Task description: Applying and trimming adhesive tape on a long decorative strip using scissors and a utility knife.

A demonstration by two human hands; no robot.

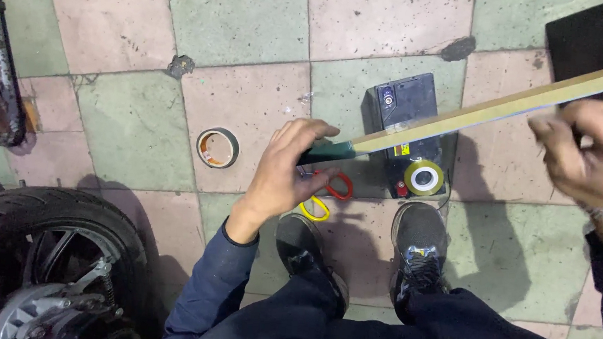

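Your left hand (pixel 284 172) cups half-open around the near end of the long strip (pixel 486 107) running toward two o'clock, so steady it while your blurred right hand (pixel 588 156) pinches it there.

Pink-green checkered floor (pixel 250 103) — red, yellow-handled scissors (pixel 328 192).

Light was even and fairly bright; soft shadows fell on the floor (pixel 250 103) right of the left hand (pixel 284 172). The right hand (pixel 588 156) was motion-blurred.
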